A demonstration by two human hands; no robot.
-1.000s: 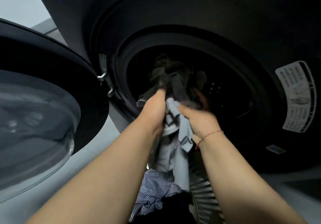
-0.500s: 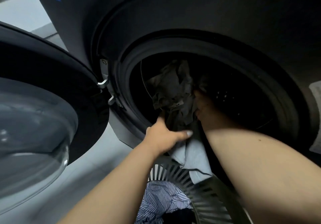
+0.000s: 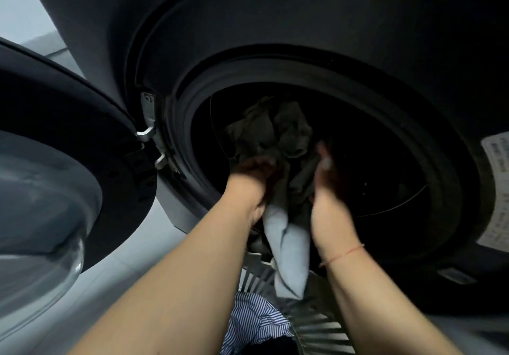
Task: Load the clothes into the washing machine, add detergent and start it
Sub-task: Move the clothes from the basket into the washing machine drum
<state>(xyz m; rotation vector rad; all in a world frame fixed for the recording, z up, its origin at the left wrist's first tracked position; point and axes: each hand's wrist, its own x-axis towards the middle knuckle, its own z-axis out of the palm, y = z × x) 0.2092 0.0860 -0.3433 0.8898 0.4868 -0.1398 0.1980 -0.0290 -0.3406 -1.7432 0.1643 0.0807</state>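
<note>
A dark front-loading washing machine fills the view, its round drum opening dark inside. A bundle of grey clothes sits at the mouth of the drum, and a pale blue garment hangs from it down over the rim. My left hand grips the bundle from the left, and my right hand grips it from the right, both reaching into the opening. A red thread circles my right wrist.
The machine's door stands swung open at the left, with its glass bowl facing me. Below my arms a white slatted laundry basket holds a blue-striped shirt and something dark. A white label sits on the machine's right front.
My right hand has drawn back from deep in the drum to the rim. My left hand has moved up into the opening, and both now hold the bundle.
</note>
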